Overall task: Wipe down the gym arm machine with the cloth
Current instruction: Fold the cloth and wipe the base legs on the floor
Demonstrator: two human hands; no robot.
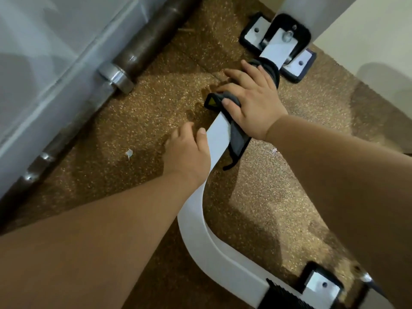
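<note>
Cloth [237, 139] lies under right hand [252, 101] on white frame [217, 134]

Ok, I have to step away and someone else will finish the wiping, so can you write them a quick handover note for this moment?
Right hand: flat on the grey cloth, pressing it onto the white floor bar, close to the far foot plate.
Left hand: loosely open, thumb at the bar's left edge, holding nothing.
Done: the picture does not show which parts are wiped.
Left: probably the bar's curved stretch down to the near foot plate, then the rest of the machine.
</note>
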